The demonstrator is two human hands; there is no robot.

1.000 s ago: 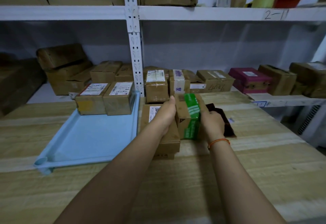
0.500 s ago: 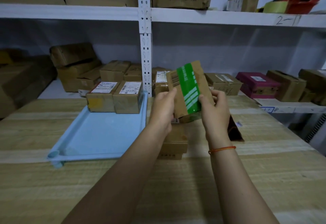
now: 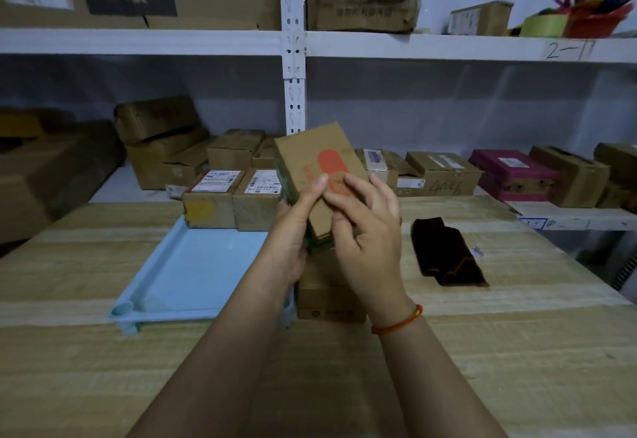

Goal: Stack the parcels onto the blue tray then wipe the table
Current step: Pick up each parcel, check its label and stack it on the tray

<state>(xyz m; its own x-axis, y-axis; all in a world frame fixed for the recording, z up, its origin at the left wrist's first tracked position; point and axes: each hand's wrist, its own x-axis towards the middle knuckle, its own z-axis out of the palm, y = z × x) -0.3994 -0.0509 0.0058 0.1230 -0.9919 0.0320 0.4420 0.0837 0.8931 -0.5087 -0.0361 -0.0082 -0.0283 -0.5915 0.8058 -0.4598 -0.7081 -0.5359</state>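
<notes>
held parcel (image 3: 319, 175): you have a brown cardboard box lifted above the table, tilted, its broad face with an orange-red oval mark turned toward you; a strip of green shows along its left edge.
your left hand (image 3: 293, 231): closed on the box's left side and lower edge, thumb lying up across the front face.
your right hand (image 3: 367, 227): gripping the box from the right, fingers spread over the front face and touching the orange mark; a red cord sits on that wrist.
blue tray (image 3: 193, 275): on the wooden table (image 3: 482, 351), left of your hands, mostly bare.
parcels on tray (image 3: 234, 198): two labelled brown boxes side by side at the tray's far edge, touching each other.
box under your hands (image 3: 327, 293): another brown parcel resting on the table just right of the tray, partly hidden by your wrists.
dark cloth (image 3: 446, 253): lying folded on the table to the right, well apart from the tray.
shelf behind (image 3: 448, 179): more boxes in a row, one of them magenta.
</notes>
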